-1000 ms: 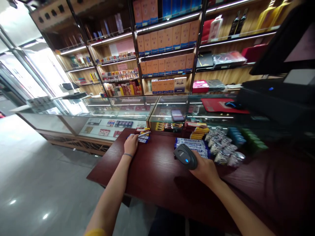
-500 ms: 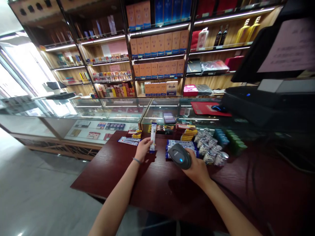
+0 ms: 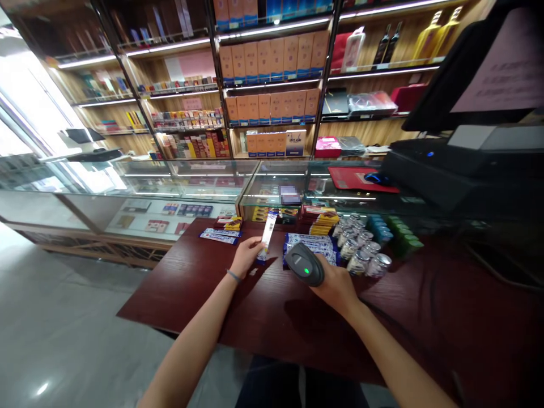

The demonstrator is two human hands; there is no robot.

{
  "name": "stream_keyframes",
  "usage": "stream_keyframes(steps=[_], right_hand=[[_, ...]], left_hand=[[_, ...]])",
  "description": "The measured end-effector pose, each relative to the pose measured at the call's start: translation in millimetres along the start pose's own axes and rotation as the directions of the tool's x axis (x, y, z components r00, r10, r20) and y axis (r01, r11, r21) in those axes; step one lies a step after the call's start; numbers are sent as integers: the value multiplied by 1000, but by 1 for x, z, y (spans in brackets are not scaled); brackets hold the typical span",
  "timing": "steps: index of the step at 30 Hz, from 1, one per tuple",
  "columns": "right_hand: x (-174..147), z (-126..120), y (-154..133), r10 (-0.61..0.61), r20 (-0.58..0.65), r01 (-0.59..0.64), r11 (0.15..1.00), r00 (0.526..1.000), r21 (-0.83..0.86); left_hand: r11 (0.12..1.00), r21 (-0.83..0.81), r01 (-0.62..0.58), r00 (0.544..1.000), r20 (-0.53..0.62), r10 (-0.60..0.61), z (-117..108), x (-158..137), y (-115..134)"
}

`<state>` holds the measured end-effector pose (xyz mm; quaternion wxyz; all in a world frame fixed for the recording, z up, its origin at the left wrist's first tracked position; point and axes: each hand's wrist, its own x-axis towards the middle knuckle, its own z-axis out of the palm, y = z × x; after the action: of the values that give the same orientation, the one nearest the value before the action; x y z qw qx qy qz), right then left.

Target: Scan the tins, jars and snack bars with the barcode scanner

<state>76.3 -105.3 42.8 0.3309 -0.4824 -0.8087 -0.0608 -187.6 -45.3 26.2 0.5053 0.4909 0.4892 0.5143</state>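
Observation:
Pinched in my left hand (image 3: 246, 256) is a long, slim packet (image 3: 269, 231), white with blue ends, tilted up off the table with a barcode facing the scanner. My right hand (image 3: 337, 283) is wrapped round a dark barcode scanner (image 3: 304, 264), whose small light glows green; its head points left toward the packet. Behind the scanner lie several similar blue-and-white packets (image 3: 312, 242) in a row. A smaller group of such packets (image 3: 219, 235) lies left of my left hand, next to some red-and-yellow packs (image 3: 229, 222).
Right of the packets stand several small jars (image 3: 358, 262), blue cans (image 3: 379, 229) and green packs (image 3: 402, 235). A stack of yellow-and-brown packs (image 3: 318, 220) is behind. A glass display counter (image 3: 199, 181) borders the dark red table (image 3: 255, 306). A black monitor (image 3: 459, 73) looms at right.
The packet in my left hand has tipped, and its barcode side now shows. The scanner's light has turned from blue to green. The view has shifted slightly.

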Motion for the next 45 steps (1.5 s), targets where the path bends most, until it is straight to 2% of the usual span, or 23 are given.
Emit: stream_keyframes(steps=[6, 9, 12, 15, 18, 22, 28, 31, 36, 45], right_hand=[[1, -3, 2, 80, -37, -79, 996, 996, 40], [3, -8, 6, 146, -40, -144, 989, 989, 37], [5, -14, 13, 228, -79, -227, 973, 970, 32], [7, -21, 23, 278, -137, -275, 961, 951, 38], [7, -30, 35, 330, -186, -327, 944, 925, 51], [8, -41, 49, 399, -235, -398, 916, 886, 56], [7, -53, 64, 471, -288, -477, 877, 834, 50], [6, -56, 67, 478, -301, -485, 873, 825, 57], [6, -59, 67, 469, -325, -470, 879, 821, 80], [6, -59, 66, 466, -320, -480, 877, 825, 40]], left_hand=[[951, -291, 100, 994, 75, -82, 9, -8, 8], [945, -314, 95, 994, 79, -74, 11, -9, 9], [970, -243, -1, 999, 39, 10, 9, -5, 5], [990, -101, -99, 995, -15, 98, 8, 2, 1], [971, 100, -217, 976, 33, 215, 9, 7, 7], [873, 321, -366, 925, 228, 304, 19, 13, 22], [618, 645, -449, 893, 351, 282, 55, 27, 28], [559, 678, -477, 877, 406, 257, 78, 36, 24], [583, 626, -518, 850, 452, 270, 105, 53, 15], [520, 655, -548, 828, 513, 227, 117, 64, 10]])
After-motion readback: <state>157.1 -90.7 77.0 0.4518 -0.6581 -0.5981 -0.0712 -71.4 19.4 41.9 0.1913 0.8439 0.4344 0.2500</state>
